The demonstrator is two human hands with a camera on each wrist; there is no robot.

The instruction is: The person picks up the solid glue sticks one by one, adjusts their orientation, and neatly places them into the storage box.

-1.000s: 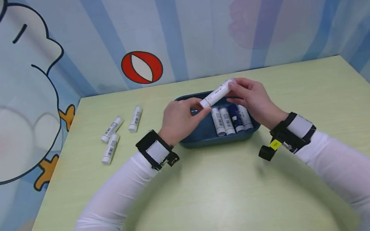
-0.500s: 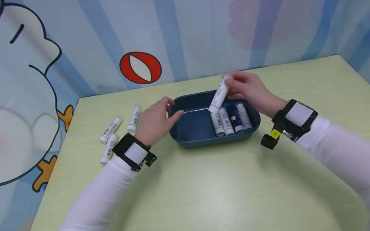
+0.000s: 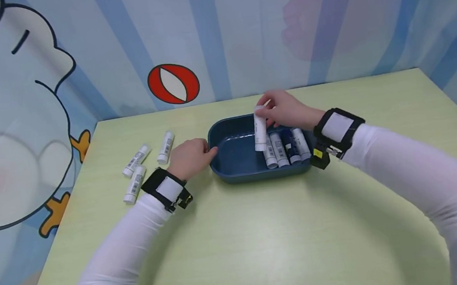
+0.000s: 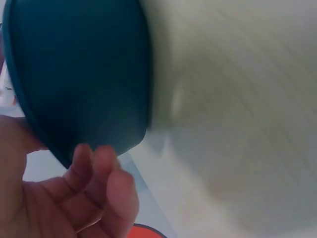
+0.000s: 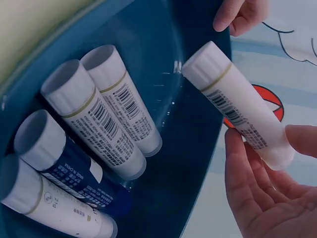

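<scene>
My right hand (image 3: 285, 110) pinches a white glue stick (image 3: 259, 130) by its upper end, above the dark blue tray (image 3: 232, 178). In the right wrist view this glue stick (image 5: 237, 104) hangs tilted, its barcode showing. Side by side in the tray's right half lie three white glue sticks (image 3: 279, 150) and a navy one (image 3: 290, 146). At the tray's left end, my left hand (image 3: 190, 158) grips the rim. The left wrist view shows its thumb over the rim (image 4: 29, 116) and its curled fingers (image 4: 106, 173) outside the wall.
Three more white glue sticks lie on the table left of the tray: one glue stick (image 3: 166, 147) by itself, and a second (image 3: 136, 159) close to a third (image 3: 135, 184). A printed cloth (image 3: 242, 34) stands behind the pale table (image 3: 264, 241).
My left hand let go of the glue stick's lower end, moved left and took the tray's rim. My right hand brought the glue stick left and lower, turning it nearly upright.
</scene>
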